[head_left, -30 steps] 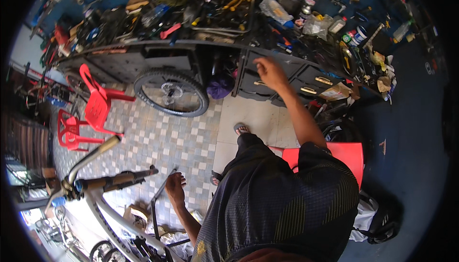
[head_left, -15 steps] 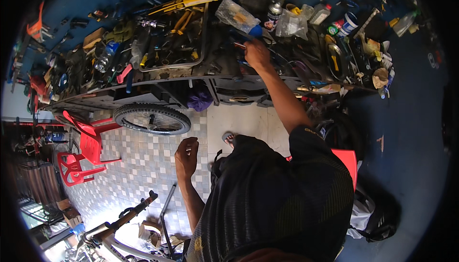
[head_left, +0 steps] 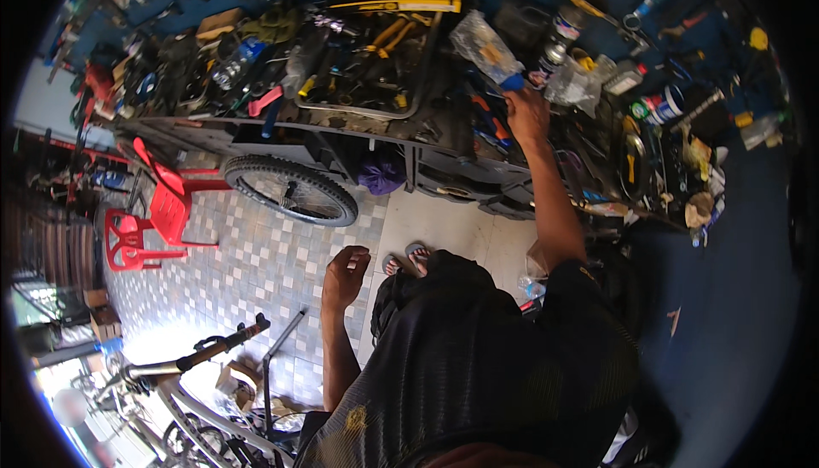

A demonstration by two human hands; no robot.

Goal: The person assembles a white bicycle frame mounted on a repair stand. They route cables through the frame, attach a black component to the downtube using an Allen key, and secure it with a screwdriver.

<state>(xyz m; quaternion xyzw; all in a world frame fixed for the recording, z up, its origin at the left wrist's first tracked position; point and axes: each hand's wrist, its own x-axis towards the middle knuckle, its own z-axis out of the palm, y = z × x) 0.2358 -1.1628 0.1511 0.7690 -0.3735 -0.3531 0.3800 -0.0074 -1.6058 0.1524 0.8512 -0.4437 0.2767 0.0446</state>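
My right hand (head_left: 526, 114) is stretched out over a cluttered workbench (head_left: 256, 131) and grips the blue-capped end of a crumpled clear plastic bottle (head_left: 483, 48) lying among the tools. My left hand (head_left: 344, 276) hangs at my side above the tiled floor, fingers loosely curled, holding nothing. My feet in sandals (head_left: 408, 256) stand just in front of the bench.
A bicycle wheel (head_left: 288, 189) leans under the bench. Red plastic chairs (head_left: 145, 212) stand at the left. A white bicycle frame with handlebar (head_left: 200, 357) sits at lower left. Cans, bottles and tools crowd the bench's right end (head_left: 657, 110), against a blue wall.
My right hand has reached farther across the bench and closed on the plastic bottle. My left hand has drifted up and closer to my body; the view has shifted toward the bench.
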